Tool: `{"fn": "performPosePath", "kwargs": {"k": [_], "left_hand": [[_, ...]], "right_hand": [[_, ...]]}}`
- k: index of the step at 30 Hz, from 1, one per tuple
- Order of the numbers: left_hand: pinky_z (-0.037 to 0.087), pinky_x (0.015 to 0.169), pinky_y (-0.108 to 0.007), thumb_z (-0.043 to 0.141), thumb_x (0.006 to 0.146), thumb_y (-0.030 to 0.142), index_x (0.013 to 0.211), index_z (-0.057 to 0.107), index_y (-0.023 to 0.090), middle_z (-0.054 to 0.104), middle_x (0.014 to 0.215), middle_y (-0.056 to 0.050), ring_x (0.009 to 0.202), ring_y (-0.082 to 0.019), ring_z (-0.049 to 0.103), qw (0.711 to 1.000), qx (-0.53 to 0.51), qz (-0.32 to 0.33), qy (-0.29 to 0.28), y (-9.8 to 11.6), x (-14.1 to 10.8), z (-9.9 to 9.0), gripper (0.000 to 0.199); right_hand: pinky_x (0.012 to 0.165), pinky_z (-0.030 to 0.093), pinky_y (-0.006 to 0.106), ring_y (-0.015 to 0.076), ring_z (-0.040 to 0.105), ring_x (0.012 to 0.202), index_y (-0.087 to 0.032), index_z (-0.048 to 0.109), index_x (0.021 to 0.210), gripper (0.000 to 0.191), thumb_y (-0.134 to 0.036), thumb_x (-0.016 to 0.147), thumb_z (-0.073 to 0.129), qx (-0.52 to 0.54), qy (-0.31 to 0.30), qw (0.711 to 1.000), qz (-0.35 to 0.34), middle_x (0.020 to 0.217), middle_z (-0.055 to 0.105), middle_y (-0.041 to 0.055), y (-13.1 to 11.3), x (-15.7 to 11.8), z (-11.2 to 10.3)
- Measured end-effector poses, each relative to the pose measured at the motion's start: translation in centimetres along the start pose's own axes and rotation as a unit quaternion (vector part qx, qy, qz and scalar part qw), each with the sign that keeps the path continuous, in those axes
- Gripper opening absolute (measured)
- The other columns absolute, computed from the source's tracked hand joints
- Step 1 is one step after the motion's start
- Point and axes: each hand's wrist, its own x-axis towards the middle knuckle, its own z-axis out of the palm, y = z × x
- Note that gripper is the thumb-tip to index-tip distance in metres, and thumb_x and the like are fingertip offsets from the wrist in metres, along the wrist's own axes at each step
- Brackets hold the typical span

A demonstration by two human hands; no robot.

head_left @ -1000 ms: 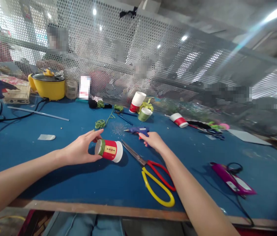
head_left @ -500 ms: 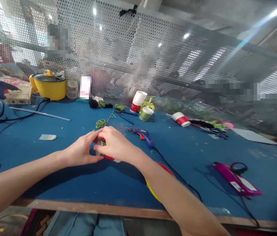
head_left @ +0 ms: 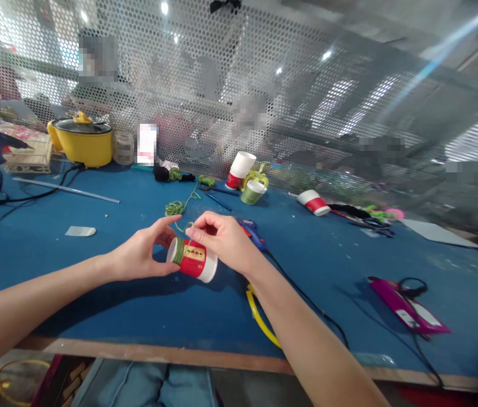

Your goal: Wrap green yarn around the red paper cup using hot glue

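A red and white paper cup [head_left: 199, 263] lies on its side in front of me, with green yarn [head_left: 178, 250] wound around it near its left end. My left hand [head_left: 148, 249] grips that end, thumb below and fingers above and behind. Above the cup, my right hand [head_left: 217, 237] pinches a strand of the green yarn between thumb and fingertips. The strand leads back to a loose green coil [head_left: 174, 208] on the table. Partly behind my right hand lies a blue glue gun [head_left: 252, 230], its nozzle hidden.
Stacked cups [head_left: 240, 169], a green-wrapped cup [head_left: 253, 193] and a tipped cup [head_left: 314, 202] are at the back. A yellow pot [head_left: 84, 144] stands back left. A yellow ring [head_left: 260, 319] sits by my right forearm; a purple packet [head_left: 406, 305] with a cable lies right.
My right hand has moved from around the cup up and to the right, drawing the yarn strand. More of the cup shows; my left hand stays at its left end.
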Motion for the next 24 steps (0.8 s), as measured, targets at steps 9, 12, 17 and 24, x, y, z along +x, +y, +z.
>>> {"fn": "performPosePath", "kwargs": {"k": [9,12,17,24], "left_hand": [[0.050,0.085,-0.036,0.066,0.066,0.020,0.111,0.042,0.017,0.060,0.104,-0.007,0.093,-0.020,0.060,0.999,0.037,-0.002,-0.007,1.0,-0.2,0.2,0.051],[0.050,0.084,-0.035,0.065,0.067,0.020,0.111,0.042,0.017,0.060,0.105,-0.008,0.093,-0.020,0.060,0.998,0.061,0.019,0.002,1.1,-0.3,0.2,0.050],[0.050,0.084,-0.034,0.065,0.067,0.020,0.114,0.042,0.017,0.060,0.107,-0.008,0.094,-0.020,0.060,0.991,0.121,0.053,0.008,0.8,-0.5,0.2,0.052],[0.048,0.086,-0.034,0.063,0.070,0.023,0.116,0.042,0.019,0.057,0.110,-0.008,0.099,-0.022,0.058,0.985,0.158,0.076,0.004,0.7,-0.7,0.1,0.051]], "right_hand": [[0.056,0.037,0.023,0.0092,0.044,0.058,-0.016,0.051,0.061,0.020,-0.028,0.077,0.057,-0.037,0.024,0.999,-0.018,0.063,0.049,-0.0018,0.9,0.1,0.7],[0.054,0.037,0.023,0.0092,0.044,0.056,-0.016,0.051,0.062,0.020,-0.029,0.077,0.057,-0.013,0.015,1.000,0.000,0.062,0.050,-0.0020,1.1,0.1,0.9],[0.051,0.036,0.022,0.0083,0.042,0.053,-0.016,0.051,0.064,0.021,-0.032,0.077,0.056,0.053,-0.001,0.998,0.038,0.059,0.049,-0.0033,1.5,0.2,1.1],[0.051,0.037,0.021,0.0093,0.045,0.056,-0.016,0.052,0.067,0.021,-0.034,0.078,0.055,0.055,-0.009,0.997,0.046,0.062,0.052,-0.0020,2.2,-0.1,1.4]]}}
